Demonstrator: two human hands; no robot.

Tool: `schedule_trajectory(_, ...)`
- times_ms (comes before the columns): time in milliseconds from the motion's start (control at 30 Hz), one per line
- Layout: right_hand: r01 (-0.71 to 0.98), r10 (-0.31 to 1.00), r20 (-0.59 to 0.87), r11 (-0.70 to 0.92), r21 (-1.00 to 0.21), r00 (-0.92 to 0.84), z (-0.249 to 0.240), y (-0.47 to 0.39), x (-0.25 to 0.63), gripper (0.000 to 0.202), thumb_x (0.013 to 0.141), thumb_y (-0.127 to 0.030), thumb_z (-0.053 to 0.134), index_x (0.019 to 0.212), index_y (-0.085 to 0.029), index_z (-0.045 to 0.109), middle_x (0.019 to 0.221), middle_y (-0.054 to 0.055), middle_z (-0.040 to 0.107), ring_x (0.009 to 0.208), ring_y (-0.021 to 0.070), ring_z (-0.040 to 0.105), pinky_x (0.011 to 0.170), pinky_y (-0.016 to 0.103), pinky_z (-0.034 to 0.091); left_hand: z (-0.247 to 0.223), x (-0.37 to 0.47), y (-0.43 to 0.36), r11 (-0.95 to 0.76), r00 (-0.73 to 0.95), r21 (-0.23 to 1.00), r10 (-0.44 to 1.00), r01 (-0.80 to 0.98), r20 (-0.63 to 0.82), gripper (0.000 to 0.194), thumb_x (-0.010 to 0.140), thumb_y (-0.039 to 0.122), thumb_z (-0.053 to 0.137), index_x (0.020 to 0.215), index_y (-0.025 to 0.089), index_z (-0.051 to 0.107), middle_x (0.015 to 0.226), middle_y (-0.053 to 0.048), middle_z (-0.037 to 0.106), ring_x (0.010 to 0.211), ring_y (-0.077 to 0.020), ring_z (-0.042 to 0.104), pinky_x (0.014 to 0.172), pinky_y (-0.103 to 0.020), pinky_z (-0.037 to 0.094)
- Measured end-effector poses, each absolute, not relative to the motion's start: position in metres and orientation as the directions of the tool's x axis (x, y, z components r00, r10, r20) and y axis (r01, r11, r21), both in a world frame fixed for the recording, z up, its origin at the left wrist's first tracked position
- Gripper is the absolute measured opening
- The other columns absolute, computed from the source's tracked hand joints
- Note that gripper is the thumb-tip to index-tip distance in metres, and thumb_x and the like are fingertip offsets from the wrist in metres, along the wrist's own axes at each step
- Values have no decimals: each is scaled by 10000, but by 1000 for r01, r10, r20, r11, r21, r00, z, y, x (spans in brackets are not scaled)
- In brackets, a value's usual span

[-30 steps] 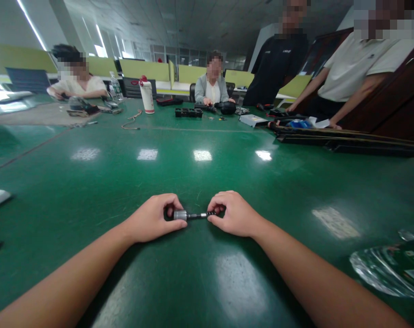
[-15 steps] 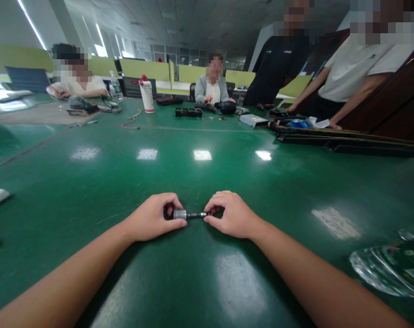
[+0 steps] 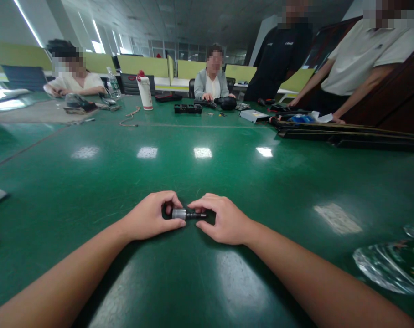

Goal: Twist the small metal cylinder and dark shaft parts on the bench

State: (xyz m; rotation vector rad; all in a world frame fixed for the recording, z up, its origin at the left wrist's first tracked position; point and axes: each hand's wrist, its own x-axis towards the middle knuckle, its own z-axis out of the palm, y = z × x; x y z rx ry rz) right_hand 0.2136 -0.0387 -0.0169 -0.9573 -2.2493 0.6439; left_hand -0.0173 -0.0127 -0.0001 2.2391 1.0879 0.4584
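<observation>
Low over the green table, my left hand [image 3: 154, 215] grips a small silver metal cylinder [image 3: 178, 213] between thumb and fingers. A thin dark shaft [image 3: 195, 215] with ring-like ridges sticks out of the cylinder to the right and ends in a narrow bare tip. Around that shaft my right hand [image 3: 224, 219] is open, its thumb on the near side and its fingers on the far side. The right fingertips are close to the ridges; whether they touch cannot be made out. Part of the cylinder's left end is hidden by my left hand.
A clear plastic bottle [image 3: 391, 266] lies at the right edge. Farther off are a white tumbler [image 3: 145, 93], a black part [image 3: 188, 109], a silver box [image 3: 253, 116] and long dark panels [image 3: 350, 135]. Two people sit across the table [image 3: 207, 173]; two stand at right.
My right hand has let go of the shaft's far end, and its fingers have opened and shifted left along it. The dark ridges now sit nearer the cylinder. My left hand keeps its grip.
</observation>
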Motion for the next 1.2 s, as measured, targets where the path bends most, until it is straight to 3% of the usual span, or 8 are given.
schedule_trajectory(400, 525, 766, 299, 619, -585, -569, -17, -38, 209, 138, 781, -176, 703, 918, -185, 694, 839, 38, 666, 816, 173, 583, 757, 298, 450, 1, -16, -13, -508, 625, 624, 780, 594, 40, 253, 725, 366, 723, 888, 189, 644, 746, 18, 595, 687, -152, 556, 624, -240, 392)
schedule_trajectory(1200, 520, 766, 310, 620, -588, -563, -18, -36, 210, 172, 795, -182, 719, 966, -180, 728, 835, 43, 680, 794, 163, 594, 725, 276, 452, -1, -15, -11, -511, 625, 612, 780, 603, 35, 263, 758, 387, 718, 895, 179, 635, 763, 13, 596, 701, -161, 566, 639, -262, 395)
